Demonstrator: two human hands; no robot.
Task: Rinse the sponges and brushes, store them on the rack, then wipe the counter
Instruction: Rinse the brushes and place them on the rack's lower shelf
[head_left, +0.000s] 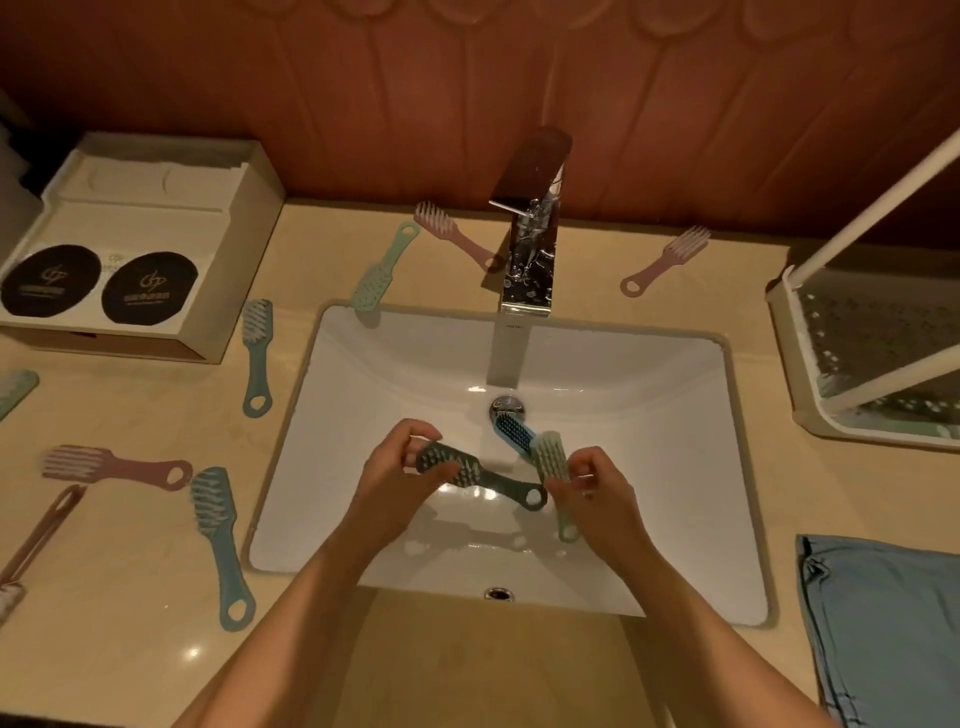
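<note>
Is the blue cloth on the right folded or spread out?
Folded. The cloth lies on the counter as a thick pad, with doubled layers showing along its left edge.

Eleven brushes (221, 540) in all: eight on the counter (156, 649) and three over the one sink (363, 374). There is one tap (530, 249), one rack (779, 332), one blue cloth (883, 623), and one box (244, 249) bearing two black discs (150, 288).

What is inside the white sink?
In the sink, the left hand holds a dark green brush, the right hand a pale green brush. A blue brush shows by the drain, its handle hidden behind the pale one.
</note>
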